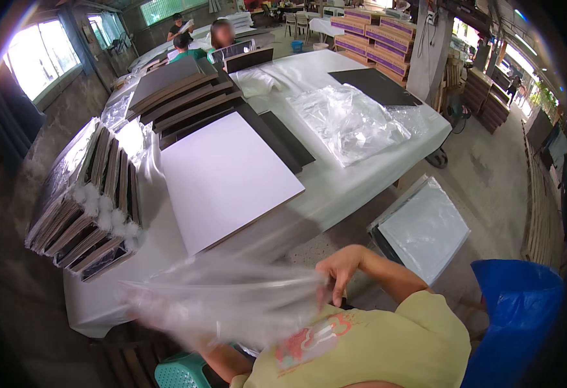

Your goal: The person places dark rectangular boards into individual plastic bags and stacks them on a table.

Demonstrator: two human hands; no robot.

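A clear plastic bag (244, 291), smeared by motion, stretches between my two hands in front of my body. My right hand (339, 271) is closed on its right end, fingers curled downward. My left hand (151, 310) is at the bag's left end, behind or inside the film; blur hides its fingers. Just beyond the bag, a white square panel (231, 178) lies flat at the table's near edge. Dark panels (273, 139) lie partly under it. A heap of clear plastic bags (348, 123) rests further right on the table.
Wrapped panels (89, 194) stand at the table's left end, beside stacked dark boards (176, 94). A wrapped white stack (422, 226) sits low at right, near a blue sheet (516, 310). A green stool (181, 372) is below. Other people (189, 48) work at the far end.
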